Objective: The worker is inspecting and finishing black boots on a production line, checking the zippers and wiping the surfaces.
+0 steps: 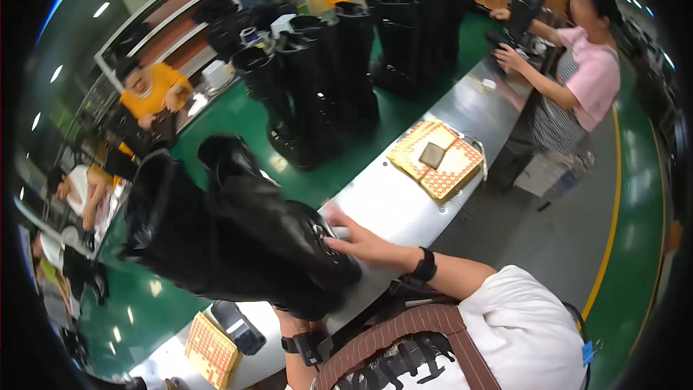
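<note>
A pair of tall black boots leans in front of me. The nearer black boot (195,245) lies tilted with its shaft to the left, and the other black boot (242,188) is close behind it. Metal buckles (321,235) show near the foot end. My right hand (364,243) reaches in from the right, its fingers stretched and apart, the tips at the buckles and slightly blurred. My left hand (291,323) is beneath the nearer boot; its fingers are hidden by the boot.
Tall black boots (325,87) stand in rows on the green table (206,144). On the metal ledge are a sticker stack (440,155) with a small dark block (432,155), another sticker stack (209,347), and a phone (238,327). A co-worker (588,72) at right holds a boot; others sit at left.
</note>
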`<state>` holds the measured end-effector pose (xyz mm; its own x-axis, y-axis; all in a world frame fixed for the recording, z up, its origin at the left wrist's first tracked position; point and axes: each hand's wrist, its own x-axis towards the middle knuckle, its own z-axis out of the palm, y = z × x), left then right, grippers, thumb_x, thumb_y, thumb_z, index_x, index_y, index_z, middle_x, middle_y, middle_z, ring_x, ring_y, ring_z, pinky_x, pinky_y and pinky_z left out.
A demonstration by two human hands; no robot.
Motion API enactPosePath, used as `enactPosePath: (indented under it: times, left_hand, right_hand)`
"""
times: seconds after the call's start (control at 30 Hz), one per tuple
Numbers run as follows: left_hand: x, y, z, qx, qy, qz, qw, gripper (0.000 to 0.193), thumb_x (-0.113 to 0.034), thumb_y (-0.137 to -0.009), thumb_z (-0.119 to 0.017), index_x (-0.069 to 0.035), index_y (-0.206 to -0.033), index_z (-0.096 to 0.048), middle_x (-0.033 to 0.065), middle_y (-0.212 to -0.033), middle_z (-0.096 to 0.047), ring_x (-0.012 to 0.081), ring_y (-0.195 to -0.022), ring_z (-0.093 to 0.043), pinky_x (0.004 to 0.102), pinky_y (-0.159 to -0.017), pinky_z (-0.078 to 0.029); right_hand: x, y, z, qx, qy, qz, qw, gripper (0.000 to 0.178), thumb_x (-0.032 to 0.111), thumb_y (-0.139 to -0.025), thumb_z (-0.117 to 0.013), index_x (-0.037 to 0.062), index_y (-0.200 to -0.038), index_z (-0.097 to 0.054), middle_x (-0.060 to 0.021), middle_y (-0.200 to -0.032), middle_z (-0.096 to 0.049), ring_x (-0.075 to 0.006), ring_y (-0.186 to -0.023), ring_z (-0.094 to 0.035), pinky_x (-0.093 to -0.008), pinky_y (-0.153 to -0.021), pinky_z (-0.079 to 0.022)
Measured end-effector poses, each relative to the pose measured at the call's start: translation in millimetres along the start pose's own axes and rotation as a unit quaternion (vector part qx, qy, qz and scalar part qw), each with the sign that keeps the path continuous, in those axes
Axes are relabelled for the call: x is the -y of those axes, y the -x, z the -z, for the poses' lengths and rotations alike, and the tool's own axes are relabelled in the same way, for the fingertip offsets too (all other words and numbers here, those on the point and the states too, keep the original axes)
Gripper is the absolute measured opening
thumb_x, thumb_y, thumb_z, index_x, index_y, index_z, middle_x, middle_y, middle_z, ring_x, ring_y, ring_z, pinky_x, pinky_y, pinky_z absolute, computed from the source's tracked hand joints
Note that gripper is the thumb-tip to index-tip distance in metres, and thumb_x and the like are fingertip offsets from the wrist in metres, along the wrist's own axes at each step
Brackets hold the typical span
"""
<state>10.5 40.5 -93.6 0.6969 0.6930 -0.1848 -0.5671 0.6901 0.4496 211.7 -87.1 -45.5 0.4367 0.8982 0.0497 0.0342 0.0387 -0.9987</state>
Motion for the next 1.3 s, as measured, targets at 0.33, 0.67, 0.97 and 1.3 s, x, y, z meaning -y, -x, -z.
enactPosePath:
  times: [0.33, 0.67, 0.97, 1.3]
  left_hand:
    - [6.4, 4.1, 8.2, -0.058, -0.030, 0.036, 0.997, 0.050, -0.043, -0.094, -0.052, -0.004, -0.126, -0.054, 0.0117, -0.123, -0.060, 0.0275, -0.113, -0.056, 0.0402, -0.104, -0.042]
    - [0.6, 0.3, 3.1, -0.062, -0.021, 0.027, 0.997, 0.050, -0.043, -0.094, -0.052, -0.004, -0.126, -0.054, 0.0115, -0.123, -0.060, 0.0276, -0.112, -0.056, 0.0404, -0.103, -0.042]
    - [1.6, 3.0, 5.6, -0.070, -0.021, 0.024, 0.997, 0.051, -0.043, -0.094, -0.052, -0.004, -0.126, -0.054, 0.0113, -0.122, -0.060, 0.0277, -0.112, -0.057, 0.0406, -0.103, -0.043]
    - [1.7, -7.7, -6.4, -0.054, -0.008, 0.009, 0.998, 0.051, -0.044, -0.094, -0.053, -0.004, -0.126, -0.053, 0.0111, -0.122, -0.061, 0.0278, -0.111, -0.057, 0.0408, -0.102, -0.044]
  right_hand:
    - [14.2, 31.9, 38.0, -0.058, 0.250, 0.110, 0.960, 0.032, 0.027, -0.091, -0.062, 0.0086, -0.117, -0.062, -0.0103, -0.110, -0.065, -0.0246, -0.097, -0.063, -0.0332, -0.084, -0.050]
    - [-12.3, 71.8, 184.5, -0.386, 0.484, -0.063, 0.783, 0.015, 0.013, -0.078, -0.069, 0.0018, -0.087, -0.067, -0.0131, -0.083, -0.064, -0.0298, -0.080, -0.063, -0.0391, -0.073, -0.051]
    - [-19.3, 65.2, 186.8, -0.364, 0.519, -0.055, 0.771, 0.012, 0.004, -0.079, -0.066, -0.0005, -0.090, -0.064, -0.0151, -0.085, -0.064, -0.0291, -0.079, -0.064, -0.0369, -0.071, -0.051]
    - [-24.2, 65.4, 182.6, -0.374, 0.517, -0.070, 0.766, 0.009, 0.003, -0.082, -0.061, -0.0020, -0.089, -0.061, -0.0179, -0.087, -0.063, -0.0314, -0.084, -0.063, -0.0385, -0.076, -0.050]
